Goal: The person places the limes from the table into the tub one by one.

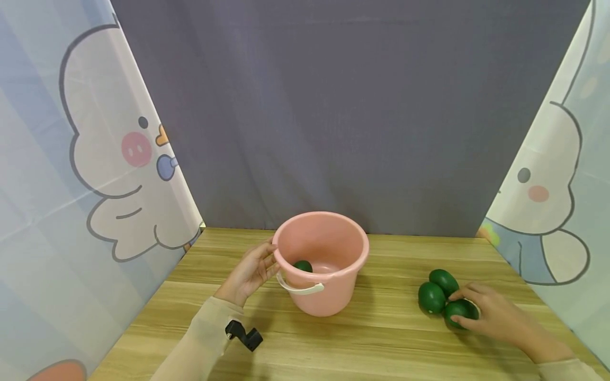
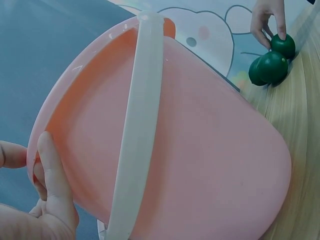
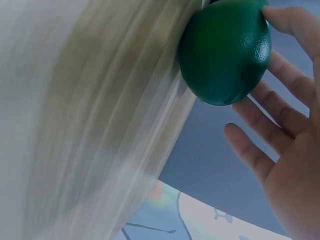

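A pink bucket stands upright, its white handle hanging down the near side. My left hand holds the bucket's rim at the left; in the left wrist view the thumb lies under the lip. One dark green avocado is inside the bucket, partly hidden by the near wall. To the right, my right hand grips another avocado between thumb and fingers, low at the table. Two more avocados, one in front and one behind, lie close against it.
The light wooden table carries everything. A dark grey cloth hangs along its back edge. Cartoon-printed curtains flank both sides. A black mount is strapped to the left wrist.
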Demonstrator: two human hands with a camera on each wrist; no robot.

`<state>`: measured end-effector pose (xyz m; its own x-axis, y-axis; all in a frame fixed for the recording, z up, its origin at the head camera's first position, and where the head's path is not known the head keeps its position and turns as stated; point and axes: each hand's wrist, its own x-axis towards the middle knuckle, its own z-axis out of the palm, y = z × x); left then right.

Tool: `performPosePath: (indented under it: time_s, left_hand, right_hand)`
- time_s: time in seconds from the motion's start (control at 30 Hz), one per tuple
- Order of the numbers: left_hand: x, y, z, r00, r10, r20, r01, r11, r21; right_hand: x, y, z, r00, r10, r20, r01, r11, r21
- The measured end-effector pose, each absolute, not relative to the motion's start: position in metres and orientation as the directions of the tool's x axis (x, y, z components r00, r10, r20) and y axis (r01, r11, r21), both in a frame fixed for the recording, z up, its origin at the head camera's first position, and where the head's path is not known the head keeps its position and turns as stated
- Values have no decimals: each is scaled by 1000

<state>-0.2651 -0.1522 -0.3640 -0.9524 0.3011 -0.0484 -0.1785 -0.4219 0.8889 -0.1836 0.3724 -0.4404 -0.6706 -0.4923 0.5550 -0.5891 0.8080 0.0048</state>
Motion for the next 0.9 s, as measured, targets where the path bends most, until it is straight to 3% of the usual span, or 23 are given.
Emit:
performPosePath:
  time_s: [0.9]
  left_hand:
    - [-266, -152, -364, -958, 283, -53, -178, -437, 882]
  right_hand:
    - [-186, 376, -449, -771, -486, 412, -589, 790, -171]
